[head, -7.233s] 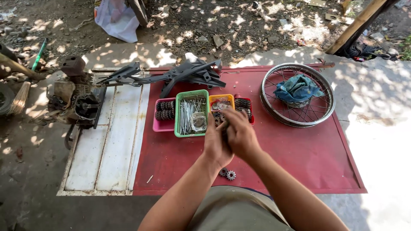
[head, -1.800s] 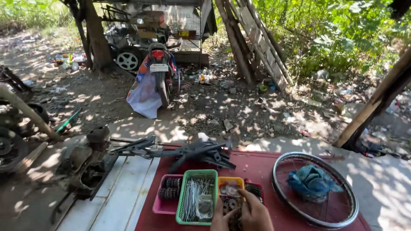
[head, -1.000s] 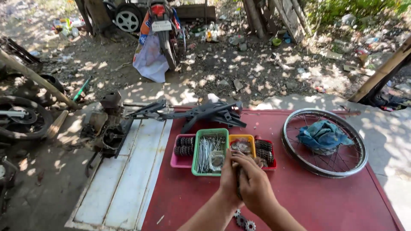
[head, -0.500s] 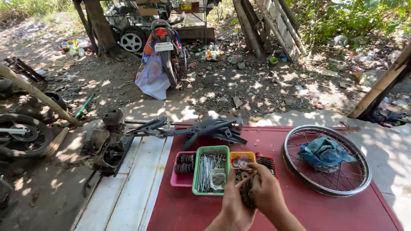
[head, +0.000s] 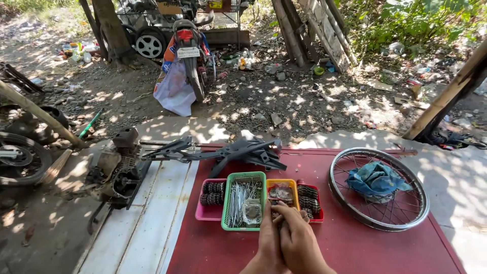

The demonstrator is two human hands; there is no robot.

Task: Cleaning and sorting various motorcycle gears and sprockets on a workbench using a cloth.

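At the bottom centre of the frame, the left hand (head: 267, 242) and the right hand (head: 299, 239) are pressing together, both grips closing on a small dark part (head: 278, 219); its long axis I cannot tell. Just above them, four small trays are lying in a row on the red desk (head: 355, 248): pink tray (head: 209, 213), green basket (head: 244, 200) with spokes pointing up-frame, orange tray (head: 282, 186), red tray (head: 310, 200). A spoked wheel rim (head: 378, 189) is lying at right.

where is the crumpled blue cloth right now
In the head view the crumpled blue cloth lies inside the spoked metal wheel rim, on the right of the red mat, right of the red tray.
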